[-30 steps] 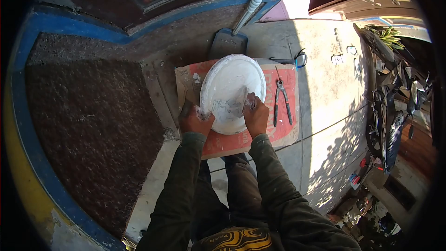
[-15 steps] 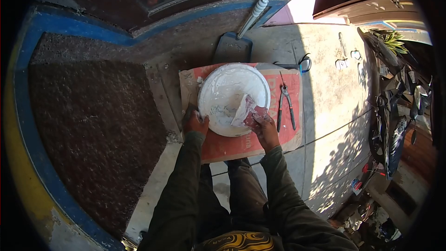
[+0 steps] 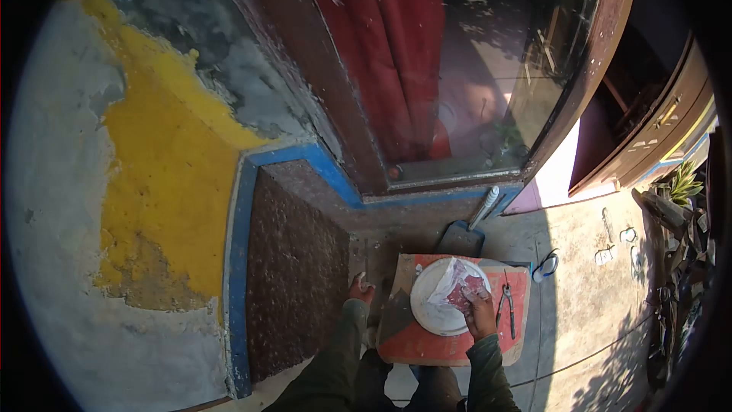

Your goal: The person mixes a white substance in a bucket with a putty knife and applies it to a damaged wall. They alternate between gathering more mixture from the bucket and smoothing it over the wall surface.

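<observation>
A round white lid or plate (image 3: 431, 319), smeared with white material, lies on a red printed cardboard sheet (image 3: 404, 342). Over it my right hand (image 3: 480, 314) grips a reddish piece coated with white paste (image 3: 451, 284). My left hand (image 3: 361, 288) is off the lid, left of the cardboard, with its fingers partly curled; what it holds, if anything, is too small to tell. Black-handled pincers (image 3: 506, 307) lie on the cardboard, right of my right hand.
Behind the cardboard stands a dustpan (image 3: 460, 239) with a pale handle. A glass window (image 3: 503, 69) with a red curtain (image 3: 381, 46) is ahead. A yellow and grey wall (image 3: 171, 175) rises at left. Sandals (image 3: 628, 235) lie on the sunlit floor at right.
The view has tilted up and turned left, showing more wall and window. My left hand has come away from the lid. The coated piece now sits higher over the lid in my right hand.
</observation>
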{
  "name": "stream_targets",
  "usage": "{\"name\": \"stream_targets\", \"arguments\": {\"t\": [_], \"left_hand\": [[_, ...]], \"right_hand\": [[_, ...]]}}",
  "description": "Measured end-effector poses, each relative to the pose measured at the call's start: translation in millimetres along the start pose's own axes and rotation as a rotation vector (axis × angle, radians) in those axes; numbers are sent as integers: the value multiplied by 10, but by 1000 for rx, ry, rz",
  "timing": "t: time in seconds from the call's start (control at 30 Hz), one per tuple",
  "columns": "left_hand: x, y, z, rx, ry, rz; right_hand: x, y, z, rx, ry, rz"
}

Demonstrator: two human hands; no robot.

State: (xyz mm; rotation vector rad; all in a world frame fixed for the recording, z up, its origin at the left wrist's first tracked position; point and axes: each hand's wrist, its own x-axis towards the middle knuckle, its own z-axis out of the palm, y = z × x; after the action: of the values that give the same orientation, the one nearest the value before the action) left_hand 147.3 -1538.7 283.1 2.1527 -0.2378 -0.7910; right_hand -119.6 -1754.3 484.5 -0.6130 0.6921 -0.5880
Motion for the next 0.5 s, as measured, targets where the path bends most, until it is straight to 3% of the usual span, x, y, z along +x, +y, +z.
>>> {"name": "stream_targets", "arguments": {"t": [0.07,0.2,0.3,0.37,0.5], "left_hand": [[461,188,-596,-135,110,204],[-5,2137,-2168,-273,401,468],[-32,3066,-2988,-164,532,715],[-359,3635,-3410,154,725,864],[-759,4455,-4038,296,758,873]], "right_hand": [[52,-280,609,-40,-99,-79],[3,-847,2043,-147,-310,-225],[-67,-1196,3105,-186,-448,-406],[-163,-1417,3820,-156,-527,-552],[-484,-1852,5200,-102,-578,-873]]}}
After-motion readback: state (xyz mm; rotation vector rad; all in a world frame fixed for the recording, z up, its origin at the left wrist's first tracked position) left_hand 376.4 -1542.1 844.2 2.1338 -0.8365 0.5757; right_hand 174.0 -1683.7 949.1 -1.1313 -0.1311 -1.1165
